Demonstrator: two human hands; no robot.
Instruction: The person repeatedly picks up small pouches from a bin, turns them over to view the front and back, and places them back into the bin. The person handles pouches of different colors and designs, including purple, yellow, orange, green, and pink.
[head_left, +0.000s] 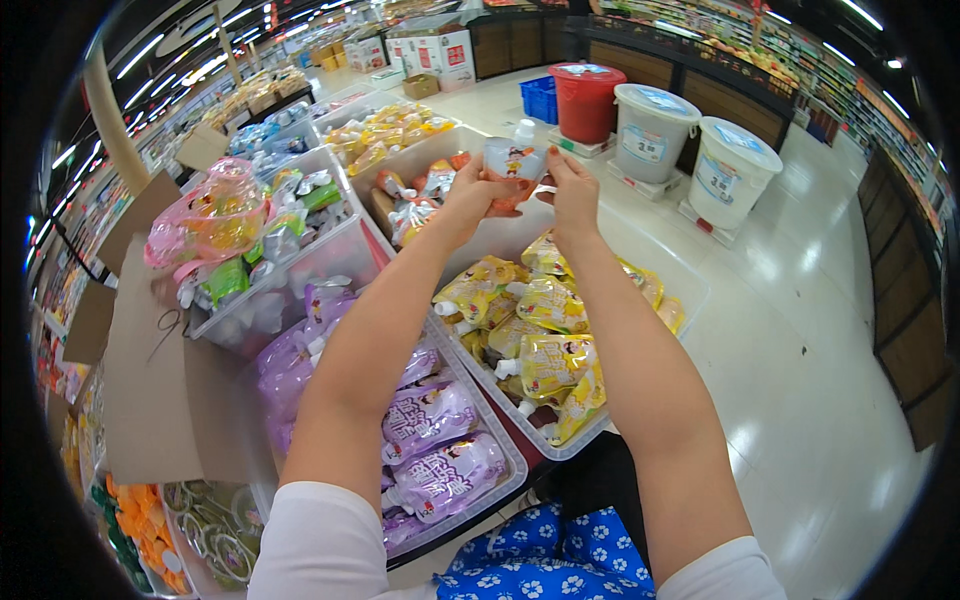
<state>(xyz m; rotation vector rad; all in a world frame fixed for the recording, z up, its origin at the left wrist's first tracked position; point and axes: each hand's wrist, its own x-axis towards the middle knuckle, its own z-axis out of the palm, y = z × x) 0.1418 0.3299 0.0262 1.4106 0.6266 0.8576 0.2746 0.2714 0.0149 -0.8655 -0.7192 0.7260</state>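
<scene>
Both arms reach forward over plastic bins. A spouted jelly pouch (516, 161) with an orange lower part and a white cap is held upright between my hands. My left hand (484, 191) grips its left side, and my right hand (571, 186) pinches its right edge. Beneath and behind them, a clear bin (495, 232) holds orange-and-white pouches (416, 199) at its left end. Nearer, yellow spouted pouches (555, 364) fill another bin below my right forearm. Purple spouted pouches (442, 472) lie in the bin below my left forearm.
An open cardboard box (150, 390) and a pink bag of pouches (214, 214) are at left, beside a bin of green and silver pouches (300, 217). A red bucket (585, 101) and white lidded buckets (652, 131) stand beyond on the floor, near a blue crate (538, 101).
</scene>
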